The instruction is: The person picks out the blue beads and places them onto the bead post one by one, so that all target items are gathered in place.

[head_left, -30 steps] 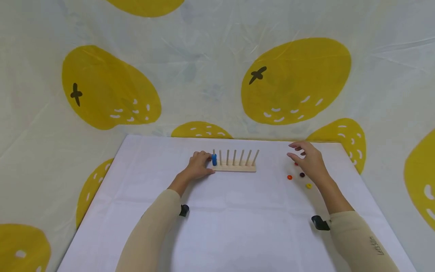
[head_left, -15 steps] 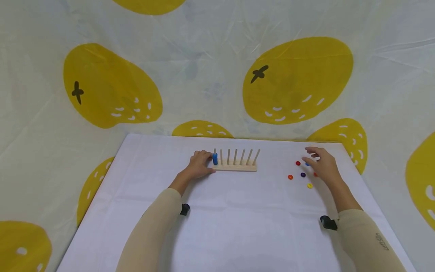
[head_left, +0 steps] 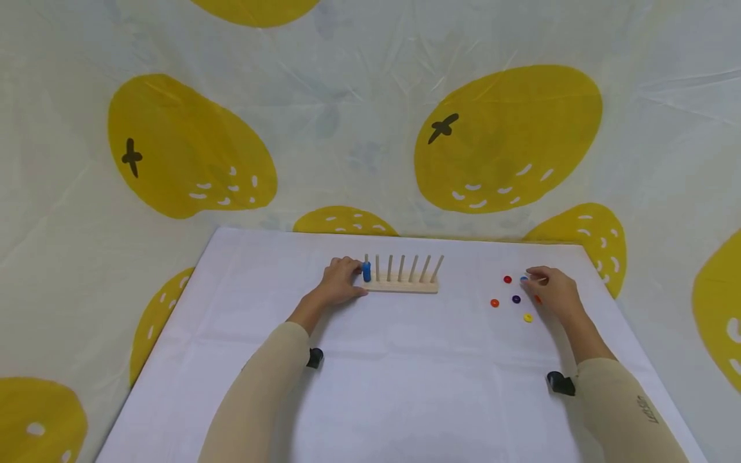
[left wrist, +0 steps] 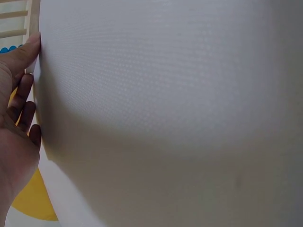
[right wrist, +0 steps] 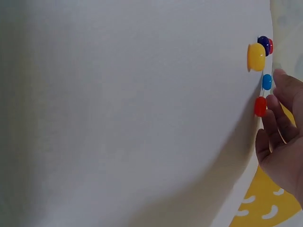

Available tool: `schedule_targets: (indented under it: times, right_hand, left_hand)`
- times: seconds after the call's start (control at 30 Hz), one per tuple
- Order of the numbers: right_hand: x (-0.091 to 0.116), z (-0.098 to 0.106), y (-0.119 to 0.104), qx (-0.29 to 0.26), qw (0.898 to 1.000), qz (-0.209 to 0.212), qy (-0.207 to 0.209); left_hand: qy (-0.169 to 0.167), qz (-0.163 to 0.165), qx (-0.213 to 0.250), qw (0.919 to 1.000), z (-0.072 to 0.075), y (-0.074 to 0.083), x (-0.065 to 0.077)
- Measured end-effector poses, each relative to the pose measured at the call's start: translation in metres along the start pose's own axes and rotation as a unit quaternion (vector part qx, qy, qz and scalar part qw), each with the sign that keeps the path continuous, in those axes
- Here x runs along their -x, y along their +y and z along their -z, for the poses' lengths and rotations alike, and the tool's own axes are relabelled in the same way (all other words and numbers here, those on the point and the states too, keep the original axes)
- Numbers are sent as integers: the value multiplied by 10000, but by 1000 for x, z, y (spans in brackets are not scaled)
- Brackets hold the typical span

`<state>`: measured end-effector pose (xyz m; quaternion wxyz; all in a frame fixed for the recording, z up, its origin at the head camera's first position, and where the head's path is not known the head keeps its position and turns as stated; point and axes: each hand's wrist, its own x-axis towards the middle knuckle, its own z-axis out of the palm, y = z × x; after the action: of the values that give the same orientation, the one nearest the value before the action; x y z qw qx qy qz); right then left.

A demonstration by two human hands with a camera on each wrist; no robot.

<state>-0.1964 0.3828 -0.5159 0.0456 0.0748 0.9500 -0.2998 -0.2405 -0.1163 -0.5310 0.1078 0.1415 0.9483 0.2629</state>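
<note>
A wooden peg rack (head_left: 401, 286) with a row of upright pegs stands on the white table. Stacked blue beads (head_left: 366, 272) sit on its leftmost peg. My left hand (head_left: 339, 281) grips the rack's left end, the thumb at the front edge and the fingers behind by the beads. On the right, my right hand (head_left: 556, 293) reaches down with thumb and fingers apart, fingertips right at a loose blue bead (right wrist: 267, 82). Close under that hand lies an orange-red bead (right wrist: 260, 107), partly covered by it in the head view.
Around the right hand lie a red bead (head_left: 507, 279), a dark purple bead (head_left: 516, 299), an orange bead (head_left: 494, 303) and a yellow bead (head_left: 528, 317). A patterned cloth (head_left: 347, 161) hangs behind the table's far edge.
My right hand has moved right, away from the rack side, and lowered to the loose blue bead, uncovering other beads. The left hand has stayed at the rack.
</note>
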Motion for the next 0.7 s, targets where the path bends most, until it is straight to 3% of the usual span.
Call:
schedule_targets:
  times: [0.2, 0.7]
  right_hand:
    - [1, -4, 2, 29, 9999, -63, -143]
    - [-2, -6, 1, 153, 9998, 64, 75]
  left_hand:
    - [-2, 3, -6, 10000, 1, -1, 0]
    - [20, -70, -33, 10000, 3, 1, 2]
